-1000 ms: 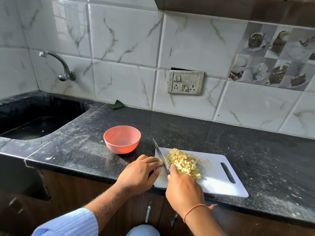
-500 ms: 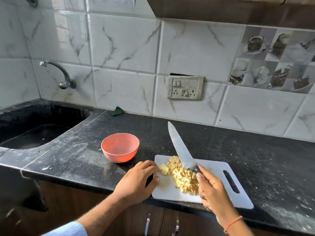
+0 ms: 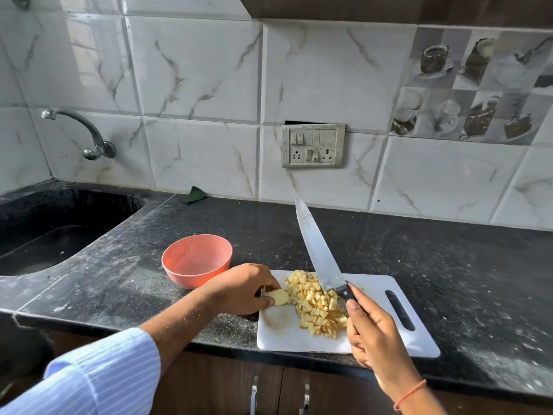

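Note:
A white cutting board (image 3: 419, 339) lies at the counter's front edge with a pile of diced pale yellow pieces (image 3: 317, 304) on it. My left hand (image 3: 242, 290) pinches a larger uncut piece (image 3: 279, 296) at the board's left edge. My right hand (image 3: 374, 333) grips the black handle of a large kitchen knife (image 3: 317, 250). Its blade is raised above the pile and points up and away to the left. An empty orange bowl (image 3: 196, 260) stands just left of the board.
The black speckled counter (image 3: 449, 265) runs to a sunken sink (image 3: 45, 235) at the left, with a wall tap (image 3: 80, 130) above it. A green scrap (image 3: 193, 195) lies by the tiled wall. A socket plate (image 3: 312, 149) sits on the wall behind.
The knife has come up from the board's left side and now stands raised over the pile. My right hand moved right to the board's middle. My left hand now pinches a larger piece.

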Tool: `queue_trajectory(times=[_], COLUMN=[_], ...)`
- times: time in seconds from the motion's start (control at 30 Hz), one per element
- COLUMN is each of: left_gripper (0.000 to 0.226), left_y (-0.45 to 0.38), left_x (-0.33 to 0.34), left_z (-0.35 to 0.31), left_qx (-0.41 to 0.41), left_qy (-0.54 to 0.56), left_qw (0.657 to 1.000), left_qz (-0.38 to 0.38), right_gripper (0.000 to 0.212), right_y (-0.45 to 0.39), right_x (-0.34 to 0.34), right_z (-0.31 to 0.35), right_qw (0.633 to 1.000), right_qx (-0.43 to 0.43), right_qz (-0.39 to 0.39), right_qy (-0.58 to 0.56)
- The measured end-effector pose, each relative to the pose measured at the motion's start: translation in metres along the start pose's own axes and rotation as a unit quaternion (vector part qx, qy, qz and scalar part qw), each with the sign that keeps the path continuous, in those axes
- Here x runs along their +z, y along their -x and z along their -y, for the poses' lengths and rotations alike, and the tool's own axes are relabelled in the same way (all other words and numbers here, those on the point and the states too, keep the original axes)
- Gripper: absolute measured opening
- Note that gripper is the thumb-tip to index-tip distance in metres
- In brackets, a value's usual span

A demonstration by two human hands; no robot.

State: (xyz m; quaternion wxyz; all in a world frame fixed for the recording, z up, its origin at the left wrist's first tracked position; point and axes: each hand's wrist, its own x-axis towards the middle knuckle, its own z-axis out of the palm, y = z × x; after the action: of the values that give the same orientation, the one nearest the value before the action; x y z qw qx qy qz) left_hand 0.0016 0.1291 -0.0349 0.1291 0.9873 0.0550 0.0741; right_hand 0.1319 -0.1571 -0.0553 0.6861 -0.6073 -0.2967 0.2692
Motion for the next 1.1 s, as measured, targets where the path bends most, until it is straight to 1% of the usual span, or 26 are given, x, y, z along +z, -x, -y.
queue_trajectory(times=[0.1, 0.2, 0.27, 0.33, 0.43, 0.53, 0.67, 0.77, 0.83, 0.9, 1.0, 1.1], left_gripper=[0.024, 0.02, 0.022, 0.024, 0.026, 0.026, 0.02, 0.02, 0.019, 0.019, 0.019, 0.017], left_y=[0.004, 0.01, 0.013, 0.014, 0.014, 0.012, 0.008, 0.004, 0.002, 0.002, 0.006, 0.01], left_x=[0.0, 0.006, 0.009, 0.009, 0.008, 0.007, 0.009, 0.009, 0.008, 0.007, 0.003, 0.002], left_z=[-0.003, -0.008, -0.013, -0.017, -0.021, -0.024, -0.031, -0.033, -0.033, -0.033, -0.035, -0.037], left_qx=[-0.031, -0.039, -0.04, -0.039, -0.043, -0.07, -0.12, -0.147, -0.145, -0.121, -0.085, -0.083], left_qy=[0.016, 0.042, 0.055, 0.063, 0.067, 0.066, 0.066, 0.058, 0.024, -0.005, -0.024, -0.01], left_qw=[0.999, 0.997, 0.996, 0.996, 0.997, 0.995, 0.991, 0.987, 0.987, 0.989, 0.993, 0.994], left_qz=[-0.032, -0.056, -0.056, -0.051, -0.023, -0.008, -0.01, -0.042, -0.067, -0.082, -0.081, -0.067], right_gripper=[0.061, 0.059, 0.06, 0.053, 0.049, 0.049, 0.049, 0.048, 0.047, 0.045, 0.045, 0.045], right_y=[0.0, -0.001, -0.001, -0.001, 0.0, 0.0, 0.0, 0.0, 0.0, 0.0, 0.0, 0.0], right_x=[0.0, 0.0, -0.001, -0.001, -0.001, -0.001, -0.002, -0.002, -0.001, -0.001, -0.001, -0.001], right_z=[-0.001, -0.001, -0.001, -0.002, -0.003, -0.002, -0.003, -0.002, -0.001, -0.001, -0.001, -0.001], right_qw=[1.0, 1.0, 1.0, 1.0, 1.0, 1.0, 1.0, 1.0, 1.0, 1.0, 1.0, 1.0], right_qx=[-0.002, -0.003, -0.005, -0.004, -0.008, -0.01, -0.008, -0.008, -0.009, -0.01, -0.011, -0.009], right_qz=[0.006, 0.006, 0.008, 0.005, 0.003, 0.001, -0.002, 0.001, -0.001, -0.002, -0.004, -0.002], right_qy=[-0.005, -0.004, -0.001, 0.003, 0.005, 0.007, 0.009, 0.011, 0.013, 0.016, 0.018, 0.013])
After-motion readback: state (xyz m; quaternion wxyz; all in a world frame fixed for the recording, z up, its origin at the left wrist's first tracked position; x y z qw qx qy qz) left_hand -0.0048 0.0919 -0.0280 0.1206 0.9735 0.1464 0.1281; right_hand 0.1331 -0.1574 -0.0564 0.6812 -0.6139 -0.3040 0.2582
